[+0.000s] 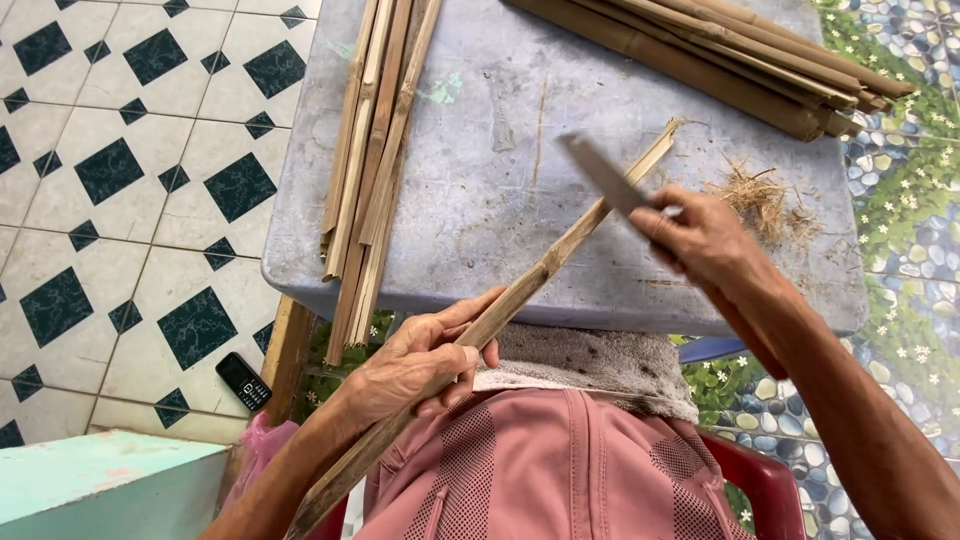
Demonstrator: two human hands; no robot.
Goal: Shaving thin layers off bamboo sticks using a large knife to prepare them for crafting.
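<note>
My left hand (420, 362) grips a long split bamboo strip (560, 250) near its lower middle, over my lap. The strip slants up to the right, and its far tip rests on the grey table (480, 210). My right hand (700, 235) holds a knife (600, 172) by the handle. The flat grey blade points up-left and is blurred, lying just above the strip's upper part. A grey towel (590, 360) lies across my lap under the strip.
A bundle of bamboo strips (370, 150) lies along the table's left side, overhanging its near edge. Thicker bamboo pieces (730, 55) lie at the back right. Shavings (765, 200) sit by my right hand. A small black phone (244, 380) lies on the tiled floor.
</note>
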